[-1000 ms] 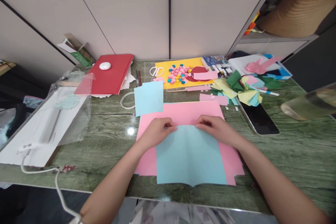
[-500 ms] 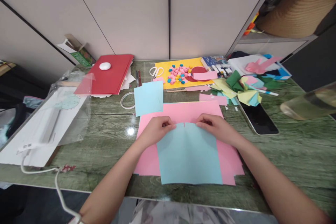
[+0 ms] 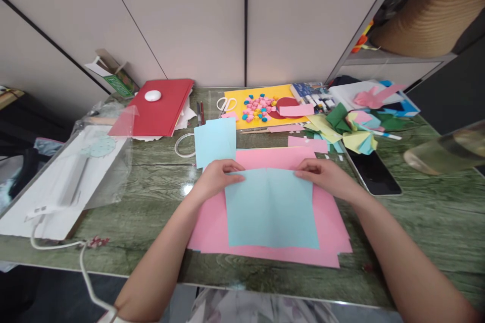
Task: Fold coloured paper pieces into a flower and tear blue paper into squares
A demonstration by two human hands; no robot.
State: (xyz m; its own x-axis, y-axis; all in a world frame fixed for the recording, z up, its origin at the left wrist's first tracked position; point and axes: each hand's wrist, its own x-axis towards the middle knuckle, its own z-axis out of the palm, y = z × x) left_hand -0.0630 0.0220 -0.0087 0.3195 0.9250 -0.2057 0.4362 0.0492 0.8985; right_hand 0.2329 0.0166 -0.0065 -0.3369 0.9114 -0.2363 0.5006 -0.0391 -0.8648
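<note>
Blue sheet, creased down the middle

Two hands, one centre-creased light-blue sheet — one smartphone, one tape roll, one pair of scissors, one red circle.

Symmetric two-sided pinch pose

Left hand and right hand roughly level, well apart. Fingers curled; thumbs pointing inward, each in a pinch. Left forearm and right forearm bare, slanting inward.
</note>
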